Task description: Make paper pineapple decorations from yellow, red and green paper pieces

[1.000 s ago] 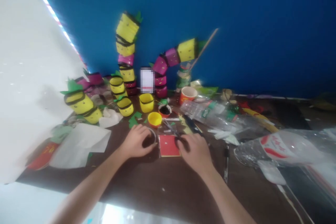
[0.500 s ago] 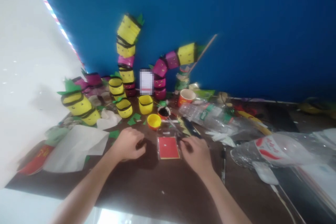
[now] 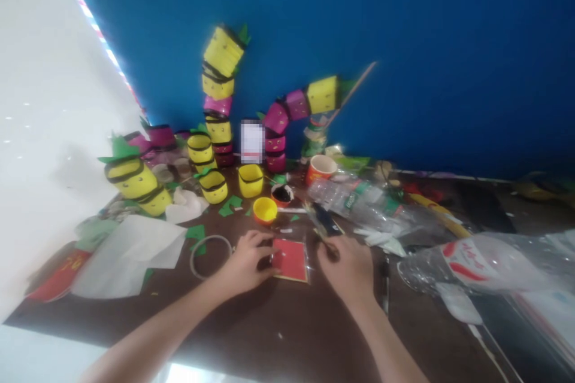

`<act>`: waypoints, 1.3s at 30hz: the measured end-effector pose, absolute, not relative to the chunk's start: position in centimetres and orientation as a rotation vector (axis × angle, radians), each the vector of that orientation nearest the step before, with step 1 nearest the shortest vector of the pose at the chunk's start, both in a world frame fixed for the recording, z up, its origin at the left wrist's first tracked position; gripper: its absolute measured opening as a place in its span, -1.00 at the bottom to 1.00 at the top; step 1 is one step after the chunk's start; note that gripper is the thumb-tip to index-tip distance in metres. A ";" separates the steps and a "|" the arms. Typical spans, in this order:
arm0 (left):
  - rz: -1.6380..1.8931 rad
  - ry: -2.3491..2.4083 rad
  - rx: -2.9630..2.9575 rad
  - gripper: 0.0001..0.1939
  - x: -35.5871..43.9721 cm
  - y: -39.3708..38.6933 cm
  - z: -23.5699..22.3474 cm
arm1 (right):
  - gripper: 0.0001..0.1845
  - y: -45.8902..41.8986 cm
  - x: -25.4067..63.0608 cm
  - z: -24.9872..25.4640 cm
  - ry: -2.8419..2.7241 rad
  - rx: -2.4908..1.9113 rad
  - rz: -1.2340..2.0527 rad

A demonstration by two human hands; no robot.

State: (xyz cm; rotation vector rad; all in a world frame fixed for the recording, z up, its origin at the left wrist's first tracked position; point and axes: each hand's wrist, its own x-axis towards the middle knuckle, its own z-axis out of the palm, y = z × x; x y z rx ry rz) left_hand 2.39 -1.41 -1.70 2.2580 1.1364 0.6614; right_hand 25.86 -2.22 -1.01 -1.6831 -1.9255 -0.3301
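Note:
My left hand (image 3: pixel 251 260) reaches to the left edge of a flat red square sheet (image 3: pixel 291 260) in a clear sleeve. Its thumb and fingers are apart, the tips touching that edge. Just left of this hand a thin clear ring (image 3: pixel 195 260) lies on the table, partly behind the wrist. My right hand (image 3: pixel 348 266) rests to the right of the red sheet with its fingers curled together. What they hold, if anything, is hidden. Beyond those fingers lies a black and gold strip (image 3: pixel 327 219). A small yellow cup (image 3: pixel 265 210) stands behind the red sheet.
Yellow and purple face-painted cups, some stacked as towers (image 3: pixel 218 87), stand along the blue wall. Plastic bottles (image 3: pixel 485 260) lie at right, near a black marker (image 3: pixel 385 287). White paper (image 3: pixel 130 257) and green scraps (image 3: pixel 195 232) lie at left. A red cup (image 3: pixel 321 169) stands behind.
My left hand has moved right to the red sheet's edge, leaving the clear ring in view on the table. My right hand has shifted slightly right, away from the sheet.

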 end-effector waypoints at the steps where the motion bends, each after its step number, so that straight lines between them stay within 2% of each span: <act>1: 0.675 1.119 2.207 -0.69 2.4 -1.4 -1.6 | -0.91 -2.2 25.8 -1.0 -1.924 -1.693 -0.342; 4: 0.717 1.044 2.059 -0.75 2.4 -1.4 -1.3 | -0.87 -2.4 25.6 -1.1 -1.913 -1.619 -0.326; 9: 0.769 0.965 1.964 -0.78 2.6 -1.6 -1.1 | -0.86 -2.9 24.2 -1.4 -2.120 -1.334 -0.072; 14: 0.718 0.966 1.974 -0.83 2.7 -1.6 -1.5 | -0.82 -2.7 22.7 -1.9 -2.217 -1.481 -0.091; 19: 0.684 0.988 2.006 -0.82 2.5 -1.6 -1.9 | -0.91 -2.3 22.8 -2.0 -2.174 -1.549 0.053; 21: 0.703 1.000 1.996 -0.76 2.6 -1.6 -2.2 | -0.90 -2.3 23.0 -1.8 -2.120 -1.551 0.108; 25: 0.865 0.942 1.792 -0.41 2.9 -1.6 -2.6 | -0.90 -2.9 23.1 -1.3 -2.001 -1.364 0.064; 26: 0.888 0.912 1.728 -0.39 2.9 -1.7 -2.6 | -0.91 -3.1 23.1 -1.2 -1.989 -1.292 0.012; 27: 0.890 0.895 1.693 -0.44 3.0 -1.7 -2.4 | -0.94 -3.3 23.0 -1.0 -1.987 -1.224 -0.048; 29: 0.859 0.930 1.734 -0.68 2.9 -1.9 -2.0 | -0.96 -3.8 22.9 -0.8 -2.005 -1.132 -0.157; 31: 0.838 1.019 1.846 -0.84 2.8 -2.0 -1.6 | -0.88 -4.0 22.8 -0.6 -2.021 -1.116 -0.206; 36: 0.877 1.061 1.975 -0.86 2.8 -2.2 -1.4 | -0.75 -4.3 22.7 -0.2 -2.062 -1.164 -0.113; 39: 0.904 1.024 2.016 -0.84 2.7 -2.1 -1.6 | -0.76 -4.6 22.5 0.0 -2.080 -1.178 0.000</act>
